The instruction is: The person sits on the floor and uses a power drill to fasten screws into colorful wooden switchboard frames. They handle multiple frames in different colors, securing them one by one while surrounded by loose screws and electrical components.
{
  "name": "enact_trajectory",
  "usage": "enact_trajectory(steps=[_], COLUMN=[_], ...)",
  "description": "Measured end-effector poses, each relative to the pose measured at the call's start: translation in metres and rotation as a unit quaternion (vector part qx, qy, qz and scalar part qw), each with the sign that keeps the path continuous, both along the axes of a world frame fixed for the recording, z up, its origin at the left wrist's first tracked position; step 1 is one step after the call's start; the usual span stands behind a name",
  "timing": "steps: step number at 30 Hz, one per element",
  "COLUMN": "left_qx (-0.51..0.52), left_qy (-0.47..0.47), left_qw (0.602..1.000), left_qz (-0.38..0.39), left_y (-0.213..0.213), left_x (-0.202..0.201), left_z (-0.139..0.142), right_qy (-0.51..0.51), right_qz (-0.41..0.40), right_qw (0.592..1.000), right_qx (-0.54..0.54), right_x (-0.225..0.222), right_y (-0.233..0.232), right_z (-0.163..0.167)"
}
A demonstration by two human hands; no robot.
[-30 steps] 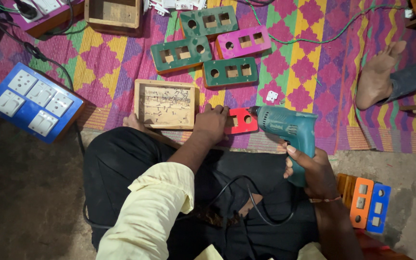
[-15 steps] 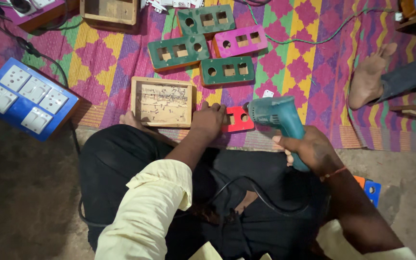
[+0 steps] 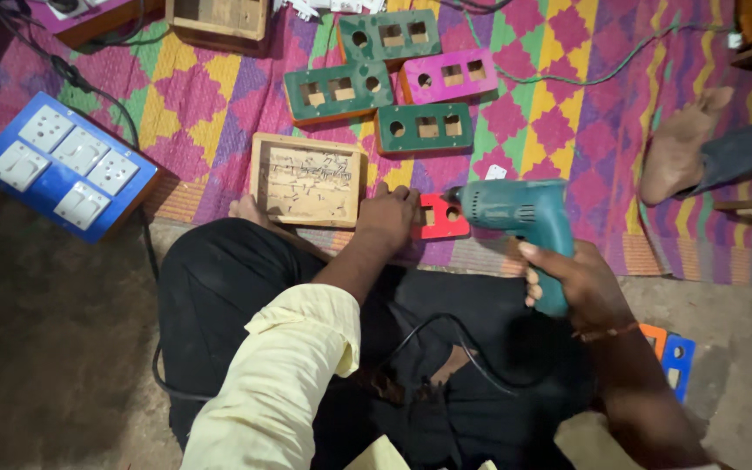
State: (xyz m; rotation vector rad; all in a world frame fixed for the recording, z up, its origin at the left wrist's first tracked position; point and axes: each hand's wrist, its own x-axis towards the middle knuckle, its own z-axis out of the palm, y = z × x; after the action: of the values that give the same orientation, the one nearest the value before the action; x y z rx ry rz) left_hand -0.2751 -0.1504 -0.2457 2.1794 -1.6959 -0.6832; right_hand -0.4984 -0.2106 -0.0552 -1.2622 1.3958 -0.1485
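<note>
The right hand grips the handle of a teal drill, fingers clamped around it, forefinger along the front of the grip. The drill lies level, its nose pointing left, the tip at the right end of a red plate. The left hand presses down on the left part of that red plate, fingers together and flat on it. The plate sits at the near edge of a patterned mat, just in front of the person's black-clad legs.

Just left of the left hand stands a shallow wooden box with small screws or nails inside. Beyond it on the mat lie three green plates and a pink plate, all with cut-out holes, close together. A blue switchboard with white switches lies at the mat's left edge, partly on the floor. A black cord loops across the person's lap. Orange and blue plates lie on the floor by the right forearm. Another person's bare foot rests on the mat's right side.
</note>
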Motion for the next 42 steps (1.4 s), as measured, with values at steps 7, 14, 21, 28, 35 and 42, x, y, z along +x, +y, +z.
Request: enact_trajectory(steps=[7,14,21,28,35,42], left_qx=[0.020,-0.113,-0.134,-0.063,0.049,0.113], left_qy=[0.010,0.006,0.052,0.111,-0.091,-0.153], left_qw=[1.000,0.994,0.989,0.992,0.992,0.982], left_qz=[0.001,0.001,-0.023,0.016,-0.075,0.010], left_y=[-0.006,-0.042,-0.111,-0.135,-0.089,-0.004], left_x=[0.002,-0.009,-0.037,-0.034,0.083,0.137], left_z=[0.008,0.012,0.013,0.020,0.034,0.004], right_qy=[-0.152,-0.300,-0.366,-0.316,-0.276,-0.133], right_qz=[-0.090,-0.195,-0.258,-0.256,-0.142,-0.042], right_qw=[0.984,0.934,0.893,0.913,0.950,0.988], right_qx=[-0.007,0.010,0.032,0.011,0.040,0.061], right_x=[-0.051,-0.109,-0.119,-0.114,-0.099,-0.044], right_y=[0.012,0.015,-0.003,0.000,0.004,0.035], right_z=[-0.024,-0.080,-0.090,-0.077,-0.055,-0.046])
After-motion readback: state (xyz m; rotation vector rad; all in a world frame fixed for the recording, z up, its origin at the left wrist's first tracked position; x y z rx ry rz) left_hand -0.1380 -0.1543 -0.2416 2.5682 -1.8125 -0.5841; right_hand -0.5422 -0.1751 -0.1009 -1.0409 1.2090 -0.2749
